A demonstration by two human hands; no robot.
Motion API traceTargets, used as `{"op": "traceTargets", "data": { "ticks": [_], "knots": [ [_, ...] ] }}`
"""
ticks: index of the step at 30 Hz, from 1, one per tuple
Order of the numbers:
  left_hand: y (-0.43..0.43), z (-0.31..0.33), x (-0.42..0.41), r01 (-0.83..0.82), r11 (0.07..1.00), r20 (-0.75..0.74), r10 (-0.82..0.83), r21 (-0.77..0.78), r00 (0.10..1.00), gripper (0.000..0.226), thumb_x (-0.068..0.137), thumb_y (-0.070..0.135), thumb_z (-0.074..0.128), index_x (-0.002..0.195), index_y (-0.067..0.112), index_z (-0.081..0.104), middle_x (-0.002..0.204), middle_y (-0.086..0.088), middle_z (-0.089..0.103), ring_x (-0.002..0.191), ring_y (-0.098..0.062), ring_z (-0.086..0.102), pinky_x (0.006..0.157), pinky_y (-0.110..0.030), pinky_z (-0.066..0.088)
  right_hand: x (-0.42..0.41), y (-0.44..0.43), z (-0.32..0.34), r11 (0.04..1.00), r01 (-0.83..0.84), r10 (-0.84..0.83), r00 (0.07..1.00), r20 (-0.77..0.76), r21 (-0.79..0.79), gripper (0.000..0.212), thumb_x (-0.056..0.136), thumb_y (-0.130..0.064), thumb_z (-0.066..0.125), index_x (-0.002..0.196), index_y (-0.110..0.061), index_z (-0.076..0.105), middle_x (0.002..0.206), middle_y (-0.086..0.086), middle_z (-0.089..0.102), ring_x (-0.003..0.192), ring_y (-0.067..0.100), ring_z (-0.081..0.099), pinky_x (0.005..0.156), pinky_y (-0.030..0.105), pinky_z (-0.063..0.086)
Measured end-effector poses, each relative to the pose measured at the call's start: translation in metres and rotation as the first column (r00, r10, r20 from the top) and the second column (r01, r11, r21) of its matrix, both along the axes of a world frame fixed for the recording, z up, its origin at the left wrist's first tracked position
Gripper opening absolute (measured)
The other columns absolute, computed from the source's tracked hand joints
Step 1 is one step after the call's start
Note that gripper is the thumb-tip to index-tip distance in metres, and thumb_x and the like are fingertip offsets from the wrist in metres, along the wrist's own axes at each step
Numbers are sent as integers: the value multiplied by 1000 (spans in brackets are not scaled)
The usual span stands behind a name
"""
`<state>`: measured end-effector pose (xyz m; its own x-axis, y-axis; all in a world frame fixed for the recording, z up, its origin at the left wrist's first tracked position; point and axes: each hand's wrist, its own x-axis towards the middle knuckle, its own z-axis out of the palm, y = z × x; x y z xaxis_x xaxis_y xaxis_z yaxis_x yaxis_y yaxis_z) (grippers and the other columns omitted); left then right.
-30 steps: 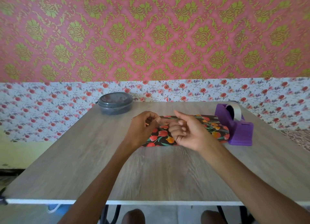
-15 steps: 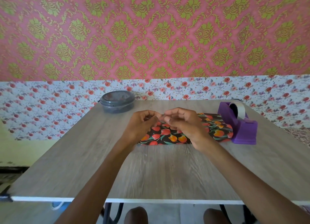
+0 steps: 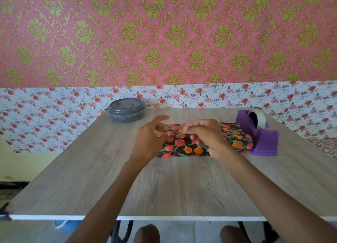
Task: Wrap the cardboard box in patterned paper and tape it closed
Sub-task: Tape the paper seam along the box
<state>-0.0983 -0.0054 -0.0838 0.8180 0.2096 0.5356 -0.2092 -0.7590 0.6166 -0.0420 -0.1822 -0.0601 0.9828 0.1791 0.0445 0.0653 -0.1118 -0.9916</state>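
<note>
Nearest in, two knees [image 3: 146,233] show under the white front edge of the tabletop [image 3: 182,188], and from that edge up to the hands there is a broad stretch of bare wood grain, room to move on every side of the forearms

Now the hands, close together, almost touching over the wrapped box [image 3: 184,149]. The left hand [image 3: 150,139] has its fingers splayed, forefinger reaching away over the far edge of the box, a bit blurred. The right hand [image 3: 207,135] is curled, fingertips down on top of the paper; whether it pinches anything there, I cannot tell, too smeared

The box lies flat beneath both hands, black paper with red and orange tulips, its near long edge running straight across, its left corner poking out under the left wrist

Off the right hand, the purple tape dispenser [image 3: 264,140] sits just beside the box's right end, its roll [image 3: 258,119] upright. Beyond the left hand, well apart, a grey lidded tub [image 3: 126,111] stands near the tabletop's far edge, with patterned wall behind
</note>
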Motion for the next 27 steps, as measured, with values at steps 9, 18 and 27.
{"op": "traceTargets", "data": {
  "ticks": [9, 18, 27],
  "knots": [
    [16, -19, 1, -55, 908, 74, 26, 416, 997, 22, 71, 20, 86, 92, 24, 79, 95, 3, 76, 92, -22, 68, 84, -42, 51, 1, 13, -4, 993, -23, 10, 995, -103, -118, 10, 76, -6, 80, 86, -7, 79, 76, 5, 76, 45, 6, 55, 37, 16, 31],
    [14, -19, -2, -87, 905, 139, 32, 416, 990, 16, 70, 27, 78, 85, 23, 80, 87, 0, 77, 86, -25, 71, 82, -40, 49, 7, 30, 10, 952, -21, -21, 990, -136, -306, 18, 73, -11, 85, 84, 0, 76, 57, 4, 64, 27, 1, 46, 31, 10, 29],
    [17, -22, 1, -67, 930, 128, 22, 361, 992, 21, 67, 18, 88, 86, 22, 80, 86, 0, 77, 83, -22, 72, 80, -42, 55, 17, 37, 15, 943, -33, -40, 977, -211, -332, 20, 77, -7, 82, 92, 0, 72, 77, 9, 72, 39, 6, 54, 34, 9, 34]
  ]
}}
